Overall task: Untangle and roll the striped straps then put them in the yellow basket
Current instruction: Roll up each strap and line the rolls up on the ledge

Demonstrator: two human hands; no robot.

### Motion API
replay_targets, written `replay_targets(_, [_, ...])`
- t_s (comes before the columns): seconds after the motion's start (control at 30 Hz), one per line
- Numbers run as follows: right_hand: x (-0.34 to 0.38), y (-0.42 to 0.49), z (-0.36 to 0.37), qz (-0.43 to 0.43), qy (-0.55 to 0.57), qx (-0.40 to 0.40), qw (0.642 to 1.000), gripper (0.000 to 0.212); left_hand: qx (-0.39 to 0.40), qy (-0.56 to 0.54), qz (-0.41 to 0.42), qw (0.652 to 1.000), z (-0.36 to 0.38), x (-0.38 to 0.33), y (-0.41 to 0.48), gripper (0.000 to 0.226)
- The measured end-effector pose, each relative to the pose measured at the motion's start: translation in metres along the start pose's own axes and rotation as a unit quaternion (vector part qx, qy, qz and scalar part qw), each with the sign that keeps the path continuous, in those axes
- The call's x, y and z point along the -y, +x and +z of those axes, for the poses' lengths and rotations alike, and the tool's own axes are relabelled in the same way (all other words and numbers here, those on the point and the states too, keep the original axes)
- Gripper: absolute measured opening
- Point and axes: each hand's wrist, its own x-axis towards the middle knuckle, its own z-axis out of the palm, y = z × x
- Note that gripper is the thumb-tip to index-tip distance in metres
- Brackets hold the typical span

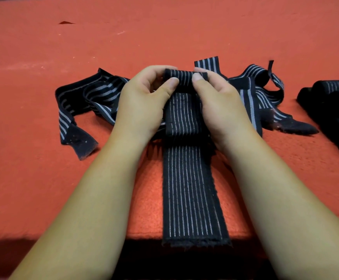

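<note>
A wide black strap with thin white stripes (191, 188) lies flat on the red cloth, running from the table's near edge away from me. Its far end is curled into a small roll (184, 76). My left hand (142, 102) grips the roll's left side, thumb on top. My right hand (219, 104) grips its right side the same way. Behind and beside my hands lies a tangle of black striped straps: loops on the left (88, 98) and on the right (259, 89). No yellow basket is in view.
Several rolled black straps (334, 100) sit at the right edge of the view. The red cloth (164, 33) covers the whole table; its near edge (144, 233) runs just under my forearms, and the flat strap's frayed end hangs slightly over it.
</note>
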Motion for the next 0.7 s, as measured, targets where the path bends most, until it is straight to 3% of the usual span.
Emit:
replay_targets(0.17, [0.0, -0.002, -0.002, 0.034, -0.002, -0.013, 0.999, 0.038, 0.008, -0.009, 0.002, 1.0, 0.0, -0.004, -0.002, 0.024])
replay_targets(0.33, [0.002, 0.002, -0.002, 0.049, 0.073, -0.047, 0.995, 0.021, 0.014, -0.011, -0.025, 1.0, 0.003, -0.005, -0.003, 0.03])
replay_targets(0.53, [0.006, 0.0, -0.003, 0.053, 0.071, -0.06, 0.994, 0.037, -0.005, -0.004, -0.033, 0.999, 0.004, -0.002, -0.002, 0.035])
replay_targets(0.7, [0.01, -0.003, -0.006, 0.033, 0.003, -0.052, 0.998, 0.042, 0.045, 0.12, 0.001, 0.992, 0.011, -0.001, -0.005, 0.041])
